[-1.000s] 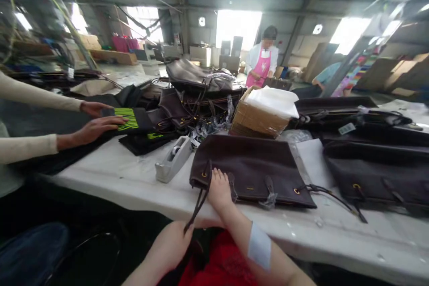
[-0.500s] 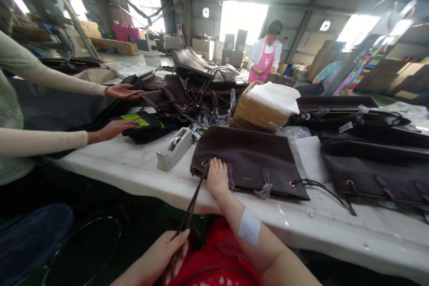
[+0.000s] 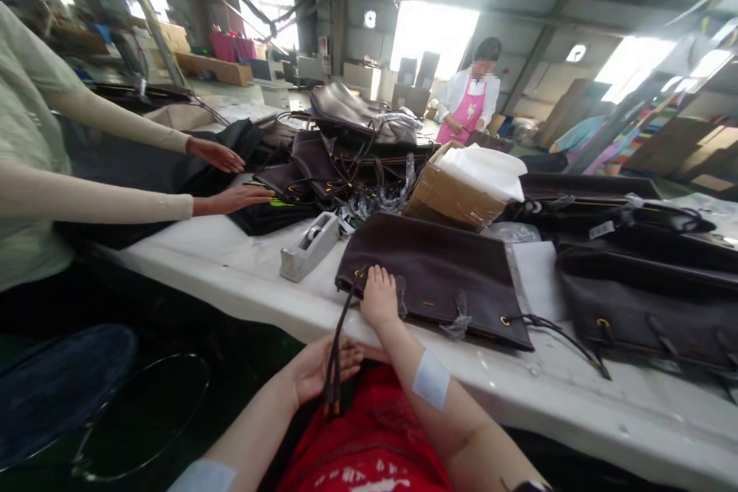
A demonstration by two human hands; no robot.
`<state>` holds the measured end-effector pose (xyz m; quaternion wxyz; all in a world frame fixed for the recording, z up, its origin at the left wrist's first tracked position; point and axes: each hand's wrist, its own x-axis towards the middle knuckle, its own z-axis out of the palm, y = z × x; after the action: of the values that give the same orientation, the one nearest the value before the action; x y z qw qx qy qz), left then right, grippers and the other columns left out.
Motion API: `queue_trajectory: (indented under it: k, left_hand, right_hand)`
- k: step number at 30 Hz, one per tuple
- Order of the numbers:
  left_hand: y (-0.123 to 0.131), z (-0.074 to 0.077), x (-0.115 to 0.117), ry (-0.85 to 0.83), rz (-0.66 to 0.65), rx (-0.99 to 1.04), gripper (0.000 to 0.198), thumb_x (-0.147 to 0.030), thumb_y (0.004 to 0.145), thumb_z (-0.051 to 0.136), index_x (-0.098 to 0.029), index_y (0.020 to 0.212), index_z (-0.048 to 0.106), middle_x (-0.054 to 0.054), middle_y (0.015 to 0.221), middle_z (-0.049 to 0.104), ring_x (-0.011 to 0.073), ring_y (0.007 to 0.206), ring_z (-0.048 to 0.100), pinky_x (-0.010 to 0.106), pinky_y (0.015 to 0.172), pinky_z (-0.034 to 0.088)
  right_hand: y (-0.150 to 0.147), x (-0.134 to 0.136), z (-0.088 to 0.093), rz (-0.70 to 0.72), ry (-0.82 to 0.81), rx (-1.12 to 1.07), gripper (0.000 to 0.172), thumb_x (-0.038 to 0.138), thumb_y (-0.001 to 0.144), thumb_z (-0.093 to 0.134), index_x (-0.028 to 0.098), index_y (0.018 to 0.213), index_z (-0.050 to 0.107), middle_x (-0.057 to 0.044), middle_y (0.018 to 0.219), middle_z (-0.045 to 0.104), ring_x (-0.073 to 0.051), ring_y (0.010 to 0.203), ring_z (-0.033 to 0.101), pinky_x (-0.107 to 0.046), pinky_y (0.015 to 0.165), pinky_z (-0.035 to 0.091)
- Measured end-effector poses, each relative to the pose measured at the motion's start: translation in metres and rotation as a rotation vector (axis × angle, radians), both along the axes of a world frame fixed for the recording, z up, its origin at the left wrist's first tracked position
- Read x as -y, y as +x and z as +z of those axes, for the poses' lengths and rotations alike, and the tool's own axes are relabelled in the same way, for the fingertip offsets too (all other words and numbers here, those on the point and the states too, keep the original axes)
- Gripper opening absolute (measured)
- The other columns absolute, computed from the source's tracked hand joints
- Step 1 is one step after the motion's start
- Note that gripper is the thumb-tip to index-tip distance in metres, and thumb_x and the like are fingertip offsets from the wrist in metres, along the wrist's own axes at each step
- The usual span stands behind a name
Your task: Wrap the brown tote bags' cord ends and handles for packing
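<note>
A dark brown handbag (image 3: pixel 455 261) lies flat on the white-covered table, with gold eyelets and partly plastic-wrapped handle tabs. My right hand (image 3: pixel 380 298) rests on its lower left part, fingers lying flat beside the left eyelet. From that eyelet a dark cord (image 3: pixel 341 330) hangs over the table edge, its tipped ends dangling above my red clothing. Behind the cord is my left hand (image 3: pixel 323 369), palm up and fingers stretched out, with the cord crossing it loosely. Another cord (image 3: pixel 556 320) trails from the right eyelet onto the table.
A tape dispenser (image 3: pixel 310 246) stands left of the bag. Behind are a cardboard box (image 3: pixel 453 192) with white sheets and a pile of bags (image 3: pixel 357 131). More bags (image 3: pixel 651 300) lie right. A co-worker's hands (image 3: pixel 231 200) reach over black fabric. A stool (image 3: pixel 63 392) stands below left.
My left hand has let go of the cord and moved up toward the table edge, its fingers opening. My right hand stays on the bag. The co-worker's near hand has shifted across the black fabric.
</note>
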<state>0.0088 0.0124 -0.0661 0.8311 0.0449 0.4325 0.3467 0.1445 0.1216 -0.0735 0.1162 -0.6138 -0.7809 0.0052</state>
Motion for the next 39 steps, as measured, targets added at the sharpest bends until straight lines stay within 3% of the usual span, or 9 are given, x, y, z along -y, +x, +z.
queue_trajectory:
  k: [3, 7, 11, 19, 23, 27, 31, 34, 39]
  left_hand:
    - [0.011, -0.003, -0.007, 0.062, 0.057, -0.194, 0.039, -0.040, 0.088, 0.052, -0.014, 0.059, 0.053, 0.008, 0.063, 0.069, 0.0147, 0.054, 0.065, 0.026, 0.058, 0.054]
    - [0.013, 0.001, -0.006, 0.223, -0.073, -0.401, 0.057, -0.058, 0.088, 0.039, -0.014, 0.054, 0.052, 0.011, 0.060, 0.069, 0.0142, 0.043, 0.060, 0.025, 0.048, 0.048]
    - [0.008, 0.008, -0.005, 0.312, -0.166, -0.470, 0.063, -0.061, 0.088, 0.034, -0.012, 0.055, 0.055, 0.013, 0.059, 0.069, 0.0150, 0.043, 0.061, 0.025, 0.048, 0.046]
    - [0.006, 0.015, 0.006, 0.358, -0.200, -0.522, 0.065, -0.071, 0.080, 0.037, -0.014, 0.052, 0.050, 0.013, 0.056, 0.068, 0.0149, 0.040, 0.058, 0.023, 0.044, 0.039]
    - [-0.003, 0.019, 0.024, 0.383, -0.201, -0.502, 0.065, -0.072, 0.079, 0.038, -0.015, 0.049, 0.048, 0.012, 0.052, 0.066, 0.0131, 0.035, 0.054, 0.021, 0.041, 0.033]
    - [-0.019, 0.013, 0.031, 0.326, -0.201, -0.398, 0.062, -0.071, 0.076, 0.048, -0.014, 0.053, 0.052, 0.012, 0.059, 0.069, 0.0138, 0.041, 0.057, 0.023, 0.043, 0.039]
    - [-0.029, 0.008, 0.033, 0.102, -0.074, -0.273, 0.050, -0.060, 0.082, 0.052, -0.011, 0.076, 0.061, 0.008, 0.069, 0.069, 0.0092, 0.046, 0.056, 0.022, 0.050, 0.046]
    - [-0.030, 0.010, 0.040, 0.110, -0.058, -0.219, 0.043, -0.052, 0.082, 0.057, -0.011, 0.090, 0.063, 0.002, 0.067, 0.063, 0.0074, 0.047, 0.052, 0.020, 0.050, 0.044]
    - [-0.021, 0.008, 0.063, 0.325, -0.244, -0.640, 0.036, -0.050, 0.083, 0.052, -0.015, 0.084, 0.062, -0.004, 0.051, 0.052, 0.0079, 0.037, 0.037, 0.021, 0.042, 0.032]
  right_hand:
    - [0.000, -0.003, -0.001, -0.014, -0.012, -0.008, 0.062, 0.017, 0.084, 0.043, 0.002, 0.143, 0.034, -0.021, 0.147, 0.036, -0.029, 0.136, 0.029, -0.045, 0.110, 0.018]
    - [-0.001, -0.010, -0.003, -0.059, -0.036, -0.023, 0.060, 0.016, 0.083, 0.043, 0.004, 0.142, 0.036, -0.020, 0.146, 0.039, -0.029, 0.134, 0.032, -0.044, 0.110, 0.019]
    - [0.000, -0.014, -0.003, -0.073, -0.047, -0.035, 0.059, 0.017, 0.084, 0.043, 0.004, 0.141, 0.037, -0.020, 0.145, 0.039, -0.028, 0.133, 0.033, -0.044, 0.109, 0.020]
    - [0.002, -0.012, 0.002, -0.059, -0.055, -0.029, 0.057, 0.016, 0.086, 0.039, 0.004, 0.141, 0.037, -0.021, 0.146, 0.038, -0.027, 0.134, 0.032, -0.042, 0.109, 0.020]
    - [0.001, -0.016, -0.002, -0.071, -0.040, -0.043, 0.056, 0.015, 0.085, 0.040, 0.005, 0.141, 0.038, -0.020, 0.145, 0.040, -0.027, 0.133, 0.033, -0.043, 0.109, 0.020]
    - [0.003, -0.015, -0.009, -0.040, -0.004, -0.022, 0.058, 0.015, 0.084, 0.043, 0.004, 0.140, 0.038, -0.021, 0.145, 0.039, -0.030, 0.133, 0.033, -0.045, 0.110, 0.017]
    - [0.008, -0.008, -0.013, 0.030, 0.015, 0.003, 0.070, 0.023, 0.081, 0.055, 0.002, 0.143, 0.030, -0.024, 0.148, 0.032, -0.030, 0.136, 0.027, -0.047, 0.111, 0.014]
    - [0.010, -0.006, -0.013, 0.037, 0.023, -0.003, 0.076, 0.026, 0.077, 0.061, 0.002, 0.143, 0.030, -0.024, 0.148, 0.032, -0.031, 0.137, 0.026, -0.046, 0.112, 0.014]
    - [0.008, -0.005, -0.011, 0.026, 0.009, -0.011, 0.076, 0.026, 0.078, 0.060, 0.002, 0.143, 0.030, -0.024, 0.148, 0.031, -0.030, 0.138, 0.025, -0.046, 0.112, 0.014]
